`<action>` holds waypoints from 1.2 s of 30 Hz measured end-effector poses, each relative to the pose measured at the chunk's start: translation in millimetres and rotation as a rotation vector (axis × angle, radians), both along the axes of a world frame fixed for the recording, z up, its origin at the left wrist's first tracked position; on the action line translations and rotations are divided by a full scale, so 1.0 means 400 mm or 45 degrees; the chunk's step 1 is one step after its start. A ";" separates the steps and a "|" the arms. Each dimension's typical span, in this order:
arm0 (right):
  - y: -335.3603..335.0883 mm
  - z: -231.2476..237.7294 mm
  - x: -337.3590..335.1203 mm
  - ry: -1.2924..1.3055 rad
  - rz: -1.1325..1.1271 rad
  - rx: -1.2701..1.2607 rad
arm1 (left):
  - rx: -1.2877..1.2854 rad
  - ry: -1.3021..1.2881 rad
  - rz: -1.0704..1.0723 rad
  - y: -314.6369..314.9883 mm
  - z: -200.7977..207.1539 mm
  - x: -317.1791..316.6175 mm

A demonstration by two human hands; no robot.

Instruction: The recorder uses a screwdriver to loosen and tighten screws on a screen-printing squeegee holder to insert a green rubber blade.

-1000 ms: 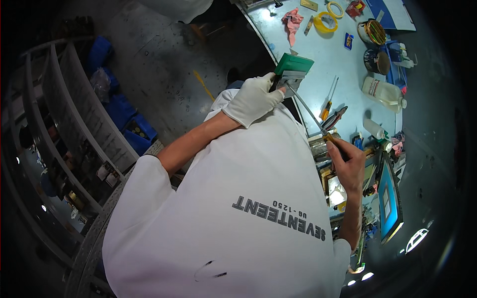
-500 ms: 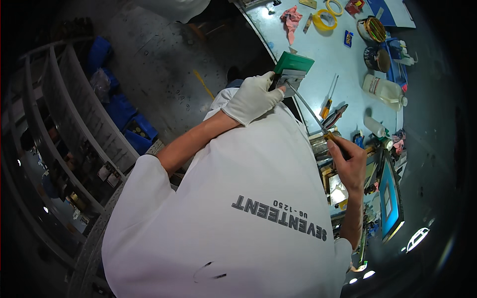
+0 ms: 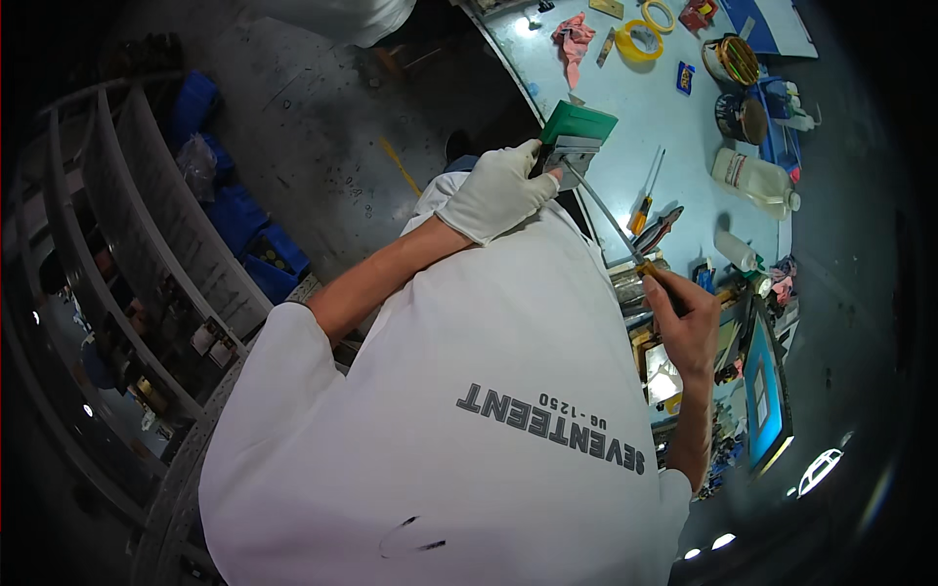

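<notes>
Right hand (image 3: 687, 317), bare: we had its fingers wrapped round the amber handle of a long screwdriver (image 3: 611, 223), whose shaft slanted up and leftward. Left hand (image 3: 496, 195), in a white glove: we had it clasped on a grey metal holder (image 3: 578, 154), in front of our body by the bench's edge. Screwdriver tip: it met the holder (whether it sat in a screw, we could not tell). Green slab (image 3: 578, 121), one: it stood out from the holder's far side.

Bench (image 3: 635, 107), pale blue: it lay to our right and ahead. Second screwdriver (image 3: 641, 215), orange-handled: it rested near the pliers (image 3: 657, 232), just beyond the long shaft. Plastic jug (image 3: 750, 181), whitish: we saw it farther right, with a small white bottle (image 3: 735, 251) nearer us. Dark round can (image 3: 741, 120), one: it was beyond the jug. Blue packet (image 3: 685, 78), yellow tape roll (image 3: 643, 56) and pink cloth (image 3: 574, 41): these lay toward the far end. Blue bins (image 3: 234, 217), several: they stood well apart, to our left.
</notes>
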State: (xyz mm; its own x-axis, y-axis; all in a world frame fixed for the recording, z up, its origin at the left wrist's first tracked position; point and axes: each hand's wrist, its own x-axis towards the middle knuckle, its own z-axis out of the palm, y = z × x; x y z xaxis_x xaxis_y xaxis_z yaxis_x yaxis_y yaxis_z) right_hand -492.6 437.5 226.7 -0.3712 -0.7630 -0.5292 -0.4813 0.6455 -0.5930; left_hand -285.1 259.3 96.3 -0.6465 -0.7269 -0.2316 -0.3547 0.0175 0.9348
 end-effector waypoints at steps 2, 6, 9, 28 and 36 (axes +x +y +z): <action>0.000 -0.002 0.001 -0.003 0.002 -0.006 | 0.082 0.016 0.018 0.003 0.002 -0.001; 0.001 -0.004 0.003 0.007 0.003 -0.015 | 0.071 -0.012 0.004 0.001 0.013 0.002; 0.000 -0.002 0.007 0.045 0.033 -0.038 | 0.048 -0.010 0.014 0.002 0.013 0.002; 0.022 -0.069 -0.076 -1.664 -0.929 0.430 | 0.008 -0.043 -0.046 0.007 0.006 0.006; -0.027 0.006 -0.017 -0.692 -0.276 0.232 | -0.106 -0.116 -0.131 0.024 -0.014 0.014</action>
